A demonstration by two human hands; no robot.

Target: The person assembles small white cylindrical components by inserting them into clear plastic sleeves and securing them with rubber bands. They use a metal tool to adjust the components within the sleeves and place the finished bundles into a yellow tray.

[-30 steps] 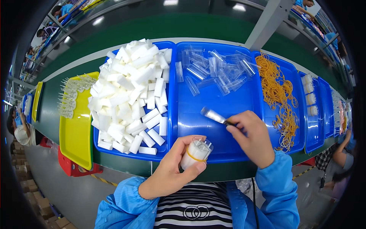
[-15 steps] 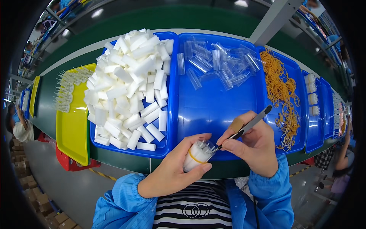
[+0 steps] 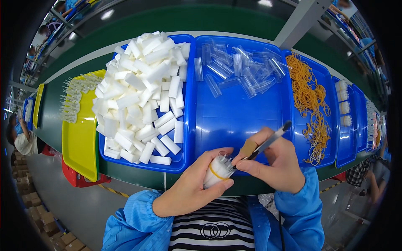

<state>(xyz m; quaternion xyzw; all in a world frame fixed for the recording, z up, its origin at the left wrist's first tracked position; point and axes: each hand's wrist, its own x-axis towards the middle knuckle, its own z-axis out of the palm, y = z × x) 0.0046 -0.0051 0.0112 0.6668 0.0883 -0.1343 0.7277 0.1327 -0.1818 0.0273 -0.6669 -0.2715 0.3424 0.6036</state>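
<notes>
Left hand (image 3: 188,190) grips the rubber-banded bundle of clear plastic tubes (image 3: 217,170); right hand (image 3: 278,165), at 3 o'clock, pinches slim metal tweezers (image 3: 268,143). A slip could scatter the tubes.

White foam blocks (image 3: 142,96) fill a blue tray (image 3: 190,104) at ten o'clock; clear tubes (image 3: 243,69) at twelve; orange rubber bands (image 3: 312,104) at two; a yellow tray (image 3: 79,146) at nine; blue sleeves (image 3: 138,226) and a black-and-white striped shirt (image 3: 213,226) at six

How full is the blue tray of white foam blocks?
Heaped full: the white foam blocks pile above the blue tray rim, covering nearly all its floor.
</notes>
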